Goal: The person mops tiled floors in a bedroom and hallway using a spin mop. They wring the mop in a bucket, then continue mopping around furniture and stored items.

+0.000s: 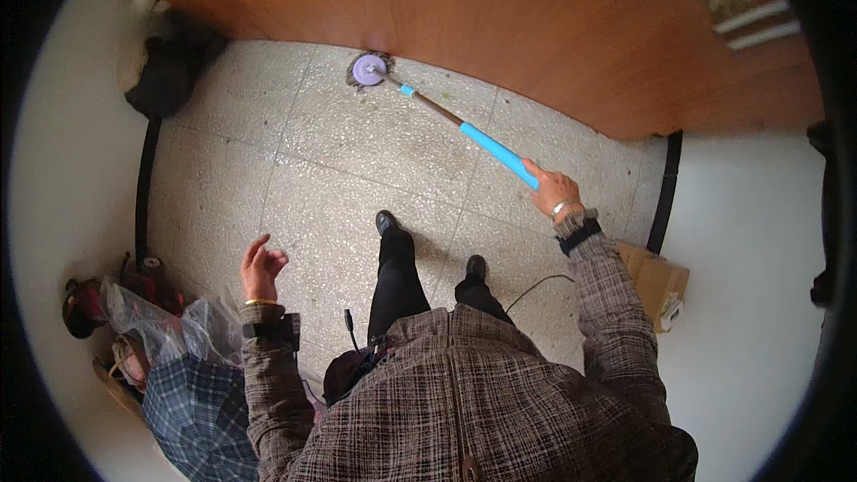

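One mop (446, 116) is in use, and it serves as the landmark here. Your right hand (553, 194) grips the near end of its blue handle, fingers clamped around the shaft. From that hand the handle runs up and to the left across the floor (339, 196): first one long blue section, then a dark section, then a short blue collar. One round lilac mop head (369, 70) sits at the far end, flat on the floor and touching the foot of the wooden door (500, 18).

Your left hand (261, 270) hangs well apart from the mop, to its lower left, holding nothing, with fingers apart and loosely curled. Each wrist carries one dark strapped device and one bangle.

Two black shoes (386, 222) stand on the speckled tiles below the handle, one under its middle and one nearer your right hand.

One cardboard box (658, 283) lies just below your right hand, against the white wall. One thin cable loops on the floor between the box and the shoes.

Far left of the mop, one clear plastic bag (156, 312) and one plaid cloth (201, 411) sit in a pile of clutter. One dark bundle (170, 71) rests left of the mop head, in the corner.
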### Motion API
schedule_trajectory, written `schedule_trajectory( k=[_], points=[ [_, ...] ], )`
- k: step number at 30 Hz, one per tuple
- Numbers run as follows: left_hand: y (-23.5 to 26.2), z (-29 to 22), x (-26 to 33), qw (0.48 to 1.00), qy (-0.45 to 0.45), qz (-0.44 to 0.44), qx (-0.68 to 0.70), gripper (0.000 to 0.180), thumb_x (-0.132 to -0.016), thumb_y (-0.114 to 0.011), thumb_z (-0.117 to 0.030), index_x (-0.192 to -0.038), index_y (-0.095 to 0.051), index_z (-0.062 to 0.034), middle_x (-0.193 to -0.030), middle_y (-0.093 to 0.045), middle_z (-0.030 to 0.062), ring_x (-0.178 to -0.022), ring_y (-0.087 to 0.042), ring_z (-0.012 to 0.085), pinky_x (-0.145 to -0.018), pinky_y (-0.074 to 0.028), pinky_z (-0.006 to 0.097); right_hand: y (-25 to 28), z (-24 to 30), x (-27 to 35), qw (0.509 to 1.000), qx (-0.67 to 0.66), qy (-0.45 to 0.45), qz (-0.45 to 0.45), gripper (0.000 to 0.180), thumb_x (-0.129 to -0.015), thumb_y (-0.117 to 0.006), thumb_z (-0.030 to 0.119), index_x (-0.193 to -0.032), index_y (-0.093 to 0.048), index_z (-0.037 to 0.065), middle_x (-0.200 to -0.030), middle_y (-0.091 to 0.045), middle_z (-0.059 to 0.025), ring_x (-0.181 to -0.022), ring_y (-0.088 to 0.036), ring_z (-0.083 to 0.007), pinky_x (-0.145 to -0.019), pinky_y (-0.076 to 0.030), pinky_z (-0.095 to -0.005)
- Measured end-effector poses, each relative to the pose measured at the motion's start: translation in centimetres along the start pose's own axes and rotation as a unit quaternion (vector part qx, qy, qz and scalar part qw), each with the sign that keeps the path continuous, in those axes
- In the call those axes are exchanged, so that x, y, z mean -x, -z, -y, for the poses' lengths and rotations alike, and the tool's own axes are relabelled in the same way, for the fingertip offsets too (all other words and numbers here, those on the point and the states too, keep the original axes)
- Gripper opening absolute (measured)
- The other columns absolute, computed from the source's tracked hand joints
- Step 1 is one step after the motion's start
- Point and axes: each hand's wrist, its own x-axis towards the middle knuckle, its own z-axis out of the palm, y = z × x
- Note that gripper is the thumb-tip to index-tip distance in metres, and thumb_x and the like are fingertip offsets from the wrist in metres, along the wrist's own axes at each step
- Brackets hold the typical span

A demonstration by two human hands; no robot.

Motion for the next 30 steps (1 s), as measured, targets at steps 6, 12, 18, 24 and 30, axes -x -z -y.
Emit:
schedule_trajectory(
  k=[6,12,18,24,30],
  points=[
    [-21.6,4.8,6.7,0.949,0.038,0.310,-0.030,0.033,-0.093,-0.047,-0.015,-0.123,-0.050,-0.0031,-0.084,-0.064,0.0105,-0.077,-0.064,0.0215,-0.076,-0.054,0.035,-6.5,-14.7,18.1,0.999,-0.032,-0.041,-0.004,0.067,-0.078,-0.060,0.006,-0.137,-0.041,0.031,-0.083,-0.064,-0.0186,-0.075,-0.064,-0.0347,-0.063,-0.051,-0.0451],
    [-40.0,18.1,18.0,0.761,0.180,0.616,-0.095,0.036,-0.091,-0.055,-0.016,-0.124,-0.047,-0.0052,-0.103,-0.062,0.0152,-0.090,-0.063,0.0256,-0.080,-0.053,0.036,-10.8,-22.3,39.0,0.983,-0.032,-0.156,0.086,0.071,-0.076,-0.065,0.015,-0.139,-0.036,0.033,-0.077,-0.062,-0.0179,-0.071,-0.064,-0.0354,-0.063,-0.050,-0.0486],
    [-41.6,27.6,24.7,0.596,0.216,0.693,-0.344,0.039,-0.089,-0.057,-0.025,-0.117,-0.048,0.0008,-0.098,-0.063,0.0132,-0.082,-0.064,0.0204,-0.069,-0.053,0.035,-11.6,-20.7,47.5,0.983,-0.100,-0.146,0.044,0.069,-0.074,-0.064,0.013,-0.137,-0.040,0.028,-0.068,-0.057,-0.0140,-0.059,-0.059,-0.0340,-0.051,-0.046,-0.0467],
    [-39.9,31.3,19.1,0.607,0.330,0.631,-0.353,0.045,-0.085,-0.061,-0.026,-0.118,-0.048,0.0016,-0.102,-0.062,0.0148,-0.081,-0.064,0.0221,-0.068,-0.052,0.037,-12.4,-15.4,39.4,0.983,-0.114,-0.120,0.077,0.067,-0.078,-0.058,0.011,-0.139,-0.036,0.027,-0.071,-0.056,-0.0169,-0.058,-0.057,-0.0366,-0.049,-0.044,-0.0484],
    [-37.4,34.1,5.9,0.446,-0.273,0.767,-0.371,0.045,-0.082,-0.067,-0.031,-0.118,-0.050,-0.0089,-0.105,-0.059,0.0133,-0.093,-0.062,0.0342,-0.076,-0.051,0.044,-9.2,-11.8,23.9,0.993,-0.110,-0.044,0.023,0.069,-0.080,-0.056,0.006,-0.143,-0.029,0.021,-0.071,-0.056,-0.0197,-0.059,-0.060,-0.0355,-0.051,-0.048,-0.0460]
  ],
)
